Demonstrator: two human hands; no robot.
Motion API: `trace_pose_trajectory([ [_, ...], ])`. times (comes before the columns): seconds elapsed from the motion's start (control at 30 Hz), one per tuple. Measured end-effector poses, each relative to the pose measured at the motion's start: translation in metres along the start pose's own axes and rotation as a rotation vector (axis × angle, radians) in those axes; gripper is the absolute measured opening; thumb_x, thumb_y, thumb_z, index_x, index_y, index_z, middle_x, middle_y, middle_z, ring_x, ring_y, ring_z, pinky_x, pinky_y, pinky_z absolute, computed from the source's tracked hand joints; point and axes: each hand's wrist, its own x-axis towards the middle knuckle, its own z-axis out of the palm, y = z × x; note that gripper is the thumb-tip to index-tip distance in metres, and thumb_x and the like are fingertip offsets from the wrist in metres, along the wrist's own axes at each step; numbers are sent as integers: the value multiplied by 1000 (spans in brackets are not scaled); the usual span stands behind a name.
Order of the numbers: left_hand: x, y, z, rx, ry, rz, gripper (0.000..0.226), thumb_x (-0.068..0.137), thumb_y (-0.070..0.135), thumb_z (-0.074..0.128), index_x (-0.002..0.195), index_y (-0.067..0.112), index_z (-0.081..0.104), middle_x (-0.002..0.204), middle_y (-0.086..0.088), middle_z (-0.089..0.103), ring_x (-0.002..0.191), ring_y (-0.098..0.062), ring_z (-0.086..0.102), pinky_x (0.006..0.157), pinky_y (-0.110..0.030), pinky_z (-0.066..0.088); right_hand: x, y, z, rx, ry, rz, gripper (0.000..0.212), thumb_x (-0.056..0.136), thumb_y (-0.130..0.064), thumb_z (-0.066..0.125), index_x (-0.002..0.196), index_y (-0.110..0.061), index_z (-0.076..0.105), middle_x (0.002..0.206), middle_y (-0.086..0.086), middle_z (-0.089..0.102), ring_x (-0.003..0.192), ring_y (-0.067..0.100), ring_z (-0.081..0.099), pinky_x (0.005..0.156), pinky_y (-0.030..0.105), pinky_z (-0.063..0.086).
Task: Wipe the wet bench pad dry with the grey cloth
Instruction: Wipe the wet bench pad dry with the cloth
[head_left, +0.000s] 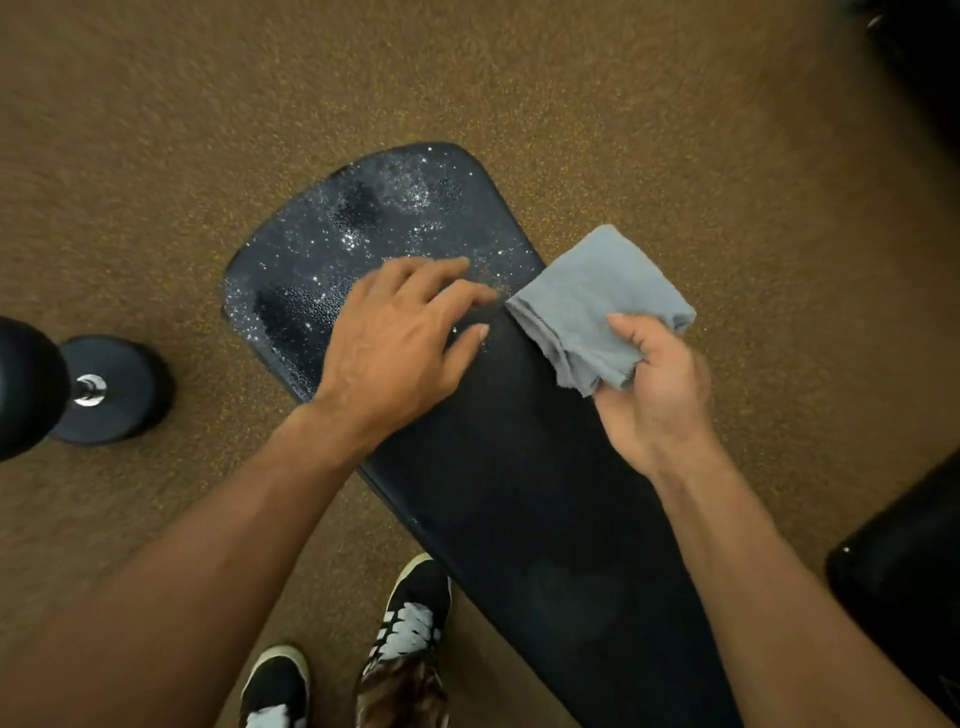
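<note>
— Speckled brown floor (156, 156) all round, with the dark bench pad (519, 493) slanting across it.
— Beaded with bright droplets over the pad's far end; dull and matt along the near stretch.
— At the pad's right edge: grey cloth (587, 291), folded, pinched by the right hand (660, 395), thumb on top, fingers curled underneath.
— Partly hanging past that edge. Touching the pad or not? Hard to tell.
— Over the pad's middle, right where wet meets dull: left hand (395, 343), palm down, fingers spread and loose, holding nothing.
— Fingertips stretched toward the cloth, just short of it.
— Well left of the pad, down on the floor: black dumbbell (104, 395).
— And close by the pad's near left edge, black shoes (410, 613) with white laces.
</note>
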Motion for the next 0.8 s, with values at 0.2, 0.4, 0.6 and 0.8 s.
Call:
trace_pose_trajectory([
  [0.2,-3,-33,9,181,-14,-42,52,101,58,40,140,28,59,152,-10,51,146,-38,37,119,-62,22,16,-19,10,-450,-98,-409,52,92,-2,51,142,-18,52,142,-3,57,132,13,52,114,39,40],
  [0.4,-2,-47,18,224,-17,-31,54,101,61,38,146,33,52,158,-5,44,149,-38,32,115,-74,16,43,42,6,-1860,-357,-732,75,97,-63,22,159,-21,14,167,8,7,153,32,7,121,60,14],
  [0.6,-5,-52,25,285,30,-10,55,103,62,33,150,36,47,161,-2,40,151,-36,29,116,-74,13,59,49,11,-1893,-231,-721,67,98,-66,21,157,-40,5,168,3,-5,152,38,0,118,65,15],
  [0.8,-5,-54,28,300,50,4,55,103,62,34,150,36,48,162,-1,40,151,-36,30,116,-74,13,62,54,8,-1890,-344,-863,61,103,-42,38,158,-26,18,167,2,11,153,34,4,120,59,19],
])
